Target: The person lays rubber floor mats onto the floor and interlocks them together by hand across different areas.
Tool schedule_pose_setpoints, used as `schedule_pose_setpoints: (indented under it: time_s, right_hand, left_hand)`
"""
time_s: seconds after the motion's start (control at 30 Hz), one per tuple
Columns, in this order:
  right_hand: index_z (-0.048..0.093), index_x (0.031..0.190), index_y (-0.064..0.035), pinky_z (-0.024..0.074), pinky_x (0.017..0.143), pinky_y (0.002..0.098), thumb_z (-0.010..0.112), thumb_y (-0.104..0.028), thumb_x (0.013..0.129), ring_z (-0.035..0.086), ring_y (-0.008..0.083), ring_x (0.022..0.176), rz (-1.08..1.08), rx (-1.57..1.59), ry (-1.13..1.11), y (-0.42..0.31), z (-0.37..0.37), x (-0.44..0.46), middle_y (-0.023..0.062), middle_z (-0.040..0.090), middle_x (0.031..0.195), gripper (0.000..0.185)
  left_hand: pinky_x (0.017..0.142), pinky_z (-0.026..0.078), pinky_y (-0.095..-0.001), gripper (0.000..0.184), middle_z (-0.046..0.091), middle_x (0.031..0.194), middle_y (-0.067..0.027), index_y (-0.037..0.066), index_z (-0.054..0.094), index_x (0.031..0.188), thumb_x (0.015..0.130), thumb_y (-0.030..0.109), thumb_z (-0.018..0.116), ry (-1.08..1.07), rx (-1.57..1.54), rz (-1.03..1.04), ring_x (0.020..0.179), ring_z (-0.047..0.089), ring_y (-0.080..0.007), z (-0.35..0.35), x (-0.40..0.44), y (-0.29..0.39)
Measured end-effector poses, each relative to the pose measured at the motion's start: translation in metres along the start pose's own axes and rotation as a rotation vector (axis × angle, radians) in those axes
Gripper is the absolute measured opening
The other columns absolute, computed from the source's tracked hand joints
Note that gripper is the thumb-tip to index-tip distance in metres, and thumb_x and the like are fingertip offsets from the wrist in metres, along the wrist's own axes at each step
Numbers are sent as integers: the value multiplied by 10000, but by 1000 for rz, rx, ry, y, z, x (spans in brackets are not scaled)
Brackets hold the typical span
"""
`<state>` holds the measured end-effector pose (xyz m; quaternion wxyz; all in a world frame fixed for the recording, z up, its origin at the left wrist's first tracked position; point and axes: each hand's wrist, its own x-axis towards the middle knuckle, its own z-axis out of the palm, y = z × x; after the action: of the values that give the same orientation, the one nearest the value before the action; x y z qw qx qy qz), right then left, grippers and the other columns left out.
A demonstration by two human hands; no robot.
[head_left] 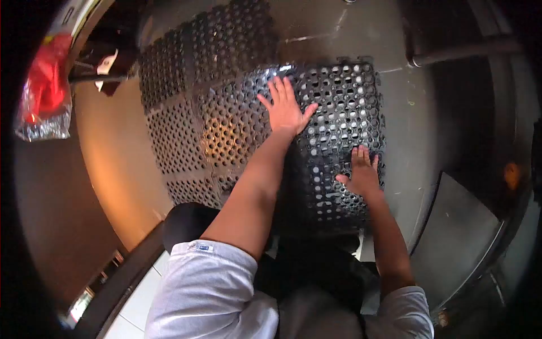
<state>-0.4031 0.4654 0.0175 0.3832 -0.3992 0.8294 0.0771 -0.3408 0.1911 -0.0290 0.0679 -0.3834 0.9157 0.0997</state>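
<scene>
While the left hand [287,110] lies spread and palm-down on the black mat [231,133], the right hand [363,173] rests near the mat's right edge, fingers slightly bent; neither grips anything. The left forearm [254,189] hides part of the mat. A red bag [45,82] hangs at upper left, a pipe [468,53] juts in at upper right, and a grey panel [460,226] stands at right. The sleeve tag's [201,247] writing is too small to read. Beneath the mat is a smooth grey floor [395,113]; white tiles [141,296] show at lower left.
</scene>
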Motion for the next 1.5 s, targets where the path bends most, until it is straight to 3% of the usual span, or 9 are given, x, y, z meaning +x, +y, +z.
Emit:
schedule_pose_setpoints:
  time_s: [0.2, 0.33, 0.6, 0.77, 0.9, 0.97, 1.17, 1.3, 1.5]
  right_hand:
    - [328, 1506, 6, 150, 1186, 597, 539, -664, 886, 204, 322, 1505, 51, 44, -180, 0, -39, 10, 221, 263, 1596, 936]
    - [490, 1400, -16, 317, 1154, 496, 572, -569, 918, 559, 369, 1243, -9, 231, 387, 2, -57, 7, 242, 599, 1301, 739]
    - [591, 1255, 7, 431, 1023, 468, 620, -276, 942, 573, 413, 1159, 53, 605, 710, -6, -34, -64, 250, 609, 1254, 423]
    - [613, 1219, 24, 418, 1042, 453, 542, -198, 952, 559, 432, 1178, 162, 700, 523, -23, -6, -150, 245, 606, 1251, 354]
    - [624, 1208, 23, 425, 1033, 452, 500, -316, 986, 572, 417, 1181, 345, 857, 365, -33, -13, -243, 233, 615, 1256, 424]
    - [629, 1203, 32, 431, 1020, 451, 384, -641, 983, 578, 421, 1167, 300, 953, 440, -30, -33, -269, 241, 632, 1217, 749]
    - [604, 1244, 32, 387, 1055, 484, 381, -697, 939, 566, 434, 1147, 292, 536, 506, -26, -90, -274, 247, 632, 1199, 821]
    - [586, 1279, 7, 400, 1031, 501, 432, -659, 931, 570, 437, 1116, 139, 524, 400, -23, -97, -278, 229, 633, 1204, 767]
    - [585, 1301, -44, 386, 1055, 516, 431, -631, 940, 568, 411, 1162, -19, 401, 292, -18, -102, -257, 212, 610, 1261, 706]
  left_hand:
    - [1156, 9, -674, 1168, 7, 1647, -213, -23, 42, 1564, 834, 786, 460, -21, 23, 13, 1529, -10, -358, 3, 6, 4]
    - [1138, 1, -702, 1140, 32, 1644, -218, -32, 60, 1560, 851, 768, 454, 9, -43, 57, 1522, 14, -384, 3, 4, -3]
    - [1138, -4, -687, 933, 61, 1597, -336, -39, 122, 1550, 952, 598, 449, 415, -182, 98, 1499, 5, -469, -37, 114, -7]
    - [1150, 29, -682, 981, 55, 1604, -319, 154, 120, 1590, 880, 733, 471, 129, 21, 441, 1500, 29, -461, -16, 130, 14]
    - [1139, 39, -701, 1047, 48, 1610, -308, 172, 121, 1591, 825, 770, 511, 162, -50, 545, 1506, 39, -442, -1, 136, 22]
    - [1137, 37, -703, 1075, 38, 1612, -305, 177, 115, 1593, 804, 775, 532, 144, -41, 581, 1508, 32, -439, -5, 136, 23]
    - [1172, 24, -637, 1067, 40, 1616, -291, 148, 83, 1596, 834, 733, 547, 97, -91, 511, 1512, 11, -429, -6, 135, 25]
    - [1179, -1, -604, 880, 52, 1604, -320, 70, 99, 1581, 944, 498, 529, 389, -711, 238, 1506, 13, -444, -8, 139, -2]
    - [1159, 8, -646, 802, 38, 1553, -417, -9, 114, 1558, 1010, 521, 364, 533, -401, -194, 1468, 3, -539, -70, 146, -56]
